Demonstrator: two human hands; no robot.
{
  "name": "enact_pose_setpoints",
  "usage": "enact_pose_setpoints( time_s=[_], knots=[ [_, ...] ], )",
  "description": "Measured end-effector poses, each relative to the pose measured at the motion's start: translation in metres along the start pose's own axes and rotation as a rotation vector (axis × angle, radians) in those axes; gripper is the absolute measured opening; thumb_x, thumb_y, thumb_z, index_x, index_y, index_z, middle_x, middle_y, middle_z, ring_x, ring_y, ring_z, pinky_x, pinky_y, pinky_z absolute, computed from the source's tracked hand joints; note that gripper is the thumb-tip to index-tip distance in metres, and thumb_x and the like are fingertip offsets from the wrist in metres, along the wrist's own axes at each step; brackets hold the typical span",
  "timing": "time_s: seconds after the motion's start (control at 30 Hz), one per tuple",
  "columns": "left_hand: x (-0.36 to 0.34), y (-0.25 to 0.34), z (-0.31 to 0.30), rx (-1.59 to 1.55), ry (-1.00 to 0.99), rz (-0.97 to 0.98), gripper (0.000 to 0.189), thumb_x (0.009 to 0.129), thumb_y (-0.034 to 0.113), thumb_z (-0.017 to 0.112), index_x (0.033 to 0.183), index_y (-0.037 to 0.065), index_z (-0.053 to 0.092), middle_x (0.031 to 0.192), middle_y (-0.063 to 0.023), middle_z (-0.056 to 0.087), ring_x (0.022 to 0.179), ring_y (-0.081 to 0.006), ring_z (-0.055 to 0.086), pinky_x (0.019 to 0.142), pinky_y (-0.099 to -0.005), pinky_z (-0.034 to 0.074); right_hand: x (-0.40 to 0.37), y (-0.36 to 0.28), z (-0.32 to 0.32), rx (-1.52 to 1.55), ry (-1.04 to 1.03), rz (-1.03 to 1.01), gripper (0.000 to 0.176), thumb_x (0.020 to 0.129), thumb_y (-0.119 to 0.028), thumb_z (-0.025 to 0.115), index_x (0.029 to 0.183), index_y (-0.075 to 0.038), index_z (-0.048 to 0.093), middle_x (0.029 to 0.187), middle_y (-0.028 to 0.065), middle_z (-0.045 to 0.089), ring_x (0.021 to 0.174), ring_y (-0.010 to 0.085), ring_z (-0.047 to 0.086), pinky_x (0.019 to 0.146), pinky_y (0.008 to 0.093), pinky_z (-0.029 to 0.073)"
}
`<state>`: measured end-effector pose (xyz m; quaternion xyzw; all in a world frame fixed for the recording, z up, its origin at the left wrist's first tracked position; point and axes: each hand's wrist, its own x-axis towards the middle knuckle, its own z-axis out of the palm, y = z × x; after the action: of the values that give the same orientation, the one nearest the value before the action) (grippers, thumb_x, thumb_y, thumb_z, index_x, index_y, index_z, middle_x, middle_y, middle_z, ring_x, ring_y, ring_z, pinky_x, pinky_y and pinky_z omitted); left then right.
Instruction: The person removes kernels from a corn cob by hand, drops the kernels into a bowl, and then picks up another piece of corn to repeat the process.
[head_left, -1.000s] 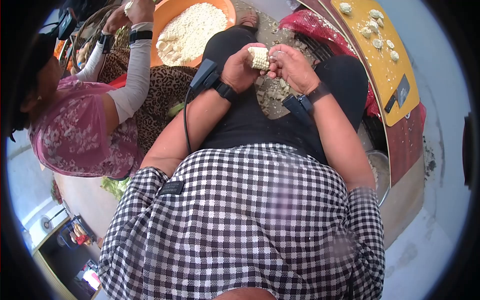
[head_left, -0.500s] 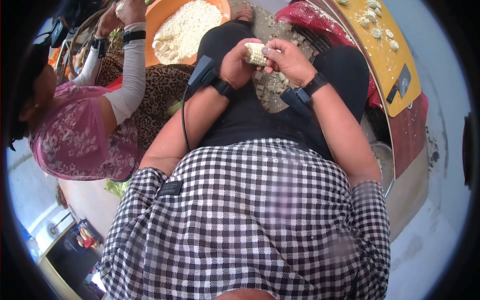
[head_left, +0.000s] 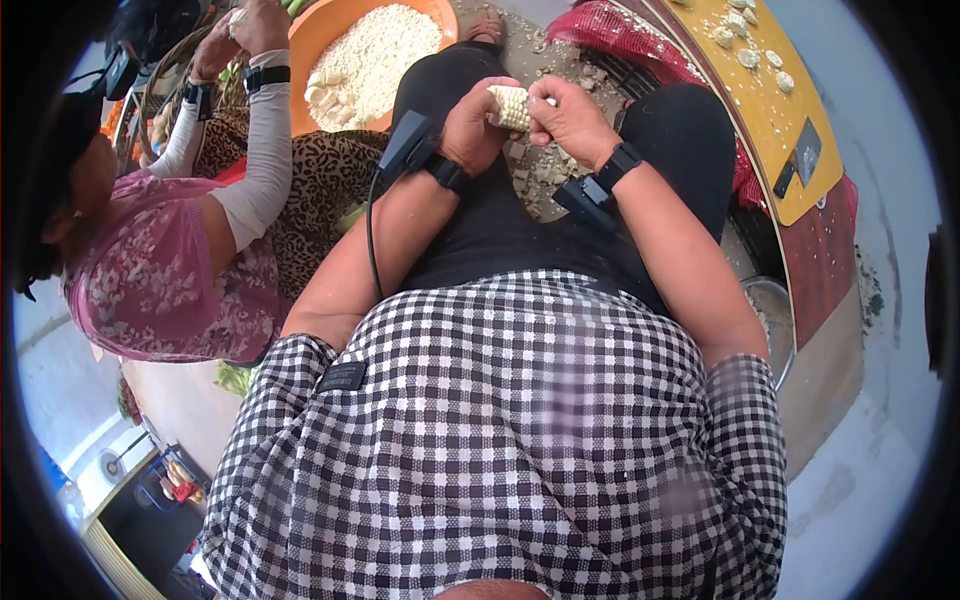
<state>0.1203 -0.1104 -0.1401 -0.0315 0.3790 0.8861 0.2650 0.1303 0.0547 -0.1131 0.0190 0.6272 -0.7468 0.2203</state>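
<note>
A short piece of pale corn cob (head_left: 511,107), still bearing rows of kernels, is held between my two hands above my lap. My left hand (head_left: 475,125) is closed around its left end. At the right end, my right hand (head_left: 573,122) has its fingers curled in and pressed against the cob. A small whitish bit shows by the right thumb, too small to name surely. Broken cob pieces (head_left: 545,175) lie scattered on the floor below the hands.
An orange basin (head_left: 300,75) of loose kernels (head_left: 385,60) stands ahead left. Beside me sits a co-worker (head_left: 170,260) with raised hands. At right, a yellow board (head_left: 765,120) carries cob slices and a cleaver (head_left: 806,150); a red mesh sack (head_left: 620,35) lies near it.
My right hand has turned slightly, and its fingers have curled further in at the cob's right end. The left hand and the cob stay almost in place.
</note>
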Motion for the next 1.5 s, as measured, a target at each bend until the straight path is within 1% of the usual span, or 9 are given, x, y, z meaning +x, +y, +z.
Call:
enact_pose_setpoints(
  time_s=[0.3, 0.5, 0.67, 0.8, 0.9, 1.0, 1.17, 1.4, 1.5],
  knots=[
    [0.001, 0.002, -0.003, -0.066, -0.026, 0.013, 0.035, 0.080, 0.015, 0.043, 0.111, 0.001, 0.052, 0.099, -0.0129, 0.059, 0.087, -0.0239, 0.057, 0.068, -0.0337, 0.044, 0.003, 0.003, -0.001, 0.349, -0.027, 0.040, 0.012, 0.091, -0.015, 0.052, 0.093, -0.003, 0.051, 0.079, 0.0055, 0.050, 0.062, 0.0091, 0.047, 0.049, 0.0224, 0.042],
    [-0.002, 0.004, 0.001, -0.062, 0.007, -0.005, 0.031, 0.084, 0.017, 0.042, 0.110, 0.002, 0.053, 0.098, -0.0113, 0.060, 0.087, -0.0227, 0.056, 0.068, -0.0340, 0.043, -0.003, -0.002, 0.004, 0.055, -0.059, -0.058, 0.019, 0.088, -0.013, 0.061, 0.095, -0.001, 0.048, 0.075, 0.0050, 0.048, 0.058, 0.0083, 0.044, 0.047, 0.0218, 0.037],
    [-0.002, 0.006, 0.003, -0.059, 0.017, -0.033, 0.026, 0.088, 0.018, 0.040, 0.106, 0.006, 0.055, 0.094, -0.0081, 0.060, 0.082, -0.0204, 0.056, 0.063, -0.0332, 0.042, -0.006, -0.010, 0.001, 0.100, -0.087, 0.000, 0.017, 0.088, -0.009, 0.061, 0.096, 0.002, 0.051, 0.075, 0.0072, 0.052, 0.058, 0.0081, 0.046, 0.046, 0.0197, 0.037],
    [0.000, 0.004, -0.008, -0.098, -0.047, -0.041, 0.035, 0.086, 0.018, 0.039, 0.113, 0.000, 0.052, 0.102, -0.0130, 0.059, 0.089, -0.0239, 0.057, 0.069, -0.0341, 0.043, -0.006, -0.011, -0.002, 0.082, -0.088, 0.023, 0.017, 0.089, -0.010, 0.060, 0.098, 0.003, 0.053, 0.074, 0.0092, 0.057, 0.055, 0.0079, 0.048, 0.045, 0.0186, 0.037],
    [-0.001, 0.004, -0.007, -0.090, -0.037, -0.032, 0.035, 0.086, 0.018, 0.039, 0.113, 0.000, 0.052, 0.100, -0.0129, 0.059, 0.088, -0.0238, 0.057, 0.068, -0.0339, 0.044, -0.005, -0.009, -0.002, 0.054, -0.086, 0.020, 0.014, 0.091, -0.012, 0.058, 0.098, 0.000, 0.055, 0.071, 0.0049, 0.056, 0.052, 0.0055, 0.047, 0.046, 0.0163, 0.038],
    [-0.001, 0.004, -0.005, -0.085, -0.013, -0.028, 0.032, 0.087, 0.018, 0.039, 0.111, 0.002, 0.053, 0.098, -0.0115, 0.059, 0.085, -0.0224, 0.057, 0.066, -0.0334, 0.043, -0.003, -0.006, -0.005, 0.032, -0.093, 0.017, 0.019, 0.090, -0.012, 0.060, 0.101, 0.002, 0.054, 0.075, 0.0090, 0.060, 0.056, 0.0083, 0.051, 0.048, 0.0187, 0.042],
    [-0.002, 0.005, -0.001, -0.079, -0.019, 0.006, 0.027, 0.089, 0.020, 0.040, 0.107, 0.004, 0.053, 0.093, -0.0091, 0.060, 0.080, -0.0206, 0.058, 0.061, -0.0324, 0.043, -0.002, -0.003, -0.007, 0.058, -0.090, 0.022, 0.020, 0.091, -0.014, 0.057, 0.105, 0.001, 0.054, 0.077, 0.0066, 0.060, 0.058, 0.0077, 0.053, 0.052, 0.0182, 0.044],
    [-0.002, 0.002, -0.002, -0.079, -0.026, 0.018, 0.029, 0.088, 0.020, 0.041, 0.108, 0.003, 0.053, 0.096, -0.0108, 0.060, 0.083, -0.0221, 0.058, 0.063, -0.0329, 0.043, -0.004, -0.001, -0.002, 0.312, -0.060, 0.045, 0.021, 0.090, -0.015, 0.059, 0.103, 0.000, 0.054, 0.081, 0.0060, 0.058, 0.064, 0.0083, 0.054, 0.054, 0.0194, 0.046],
    [-0.001, 0.000, -0.004, -0.053, -0.033, 0.020, 0.031, 0.088, 0.021, 0.042, 0.110, 0.002, 0.053, 0.099, -0.0118, 0.060, 0.086, -0.0228, 0.058, 0.066, -0.0333, 0.044, -0.003, -0.001, -0.002, 0.227, -0.076, 0.069, 0.018, 0.089, -0.013, 0.060, 0.101, 0.000, 0.054, 0.081, 0.0058, 0.056, 0.066, 0.0087, 0.054, 0.053, 0.0196, 0.046]
  ],
)
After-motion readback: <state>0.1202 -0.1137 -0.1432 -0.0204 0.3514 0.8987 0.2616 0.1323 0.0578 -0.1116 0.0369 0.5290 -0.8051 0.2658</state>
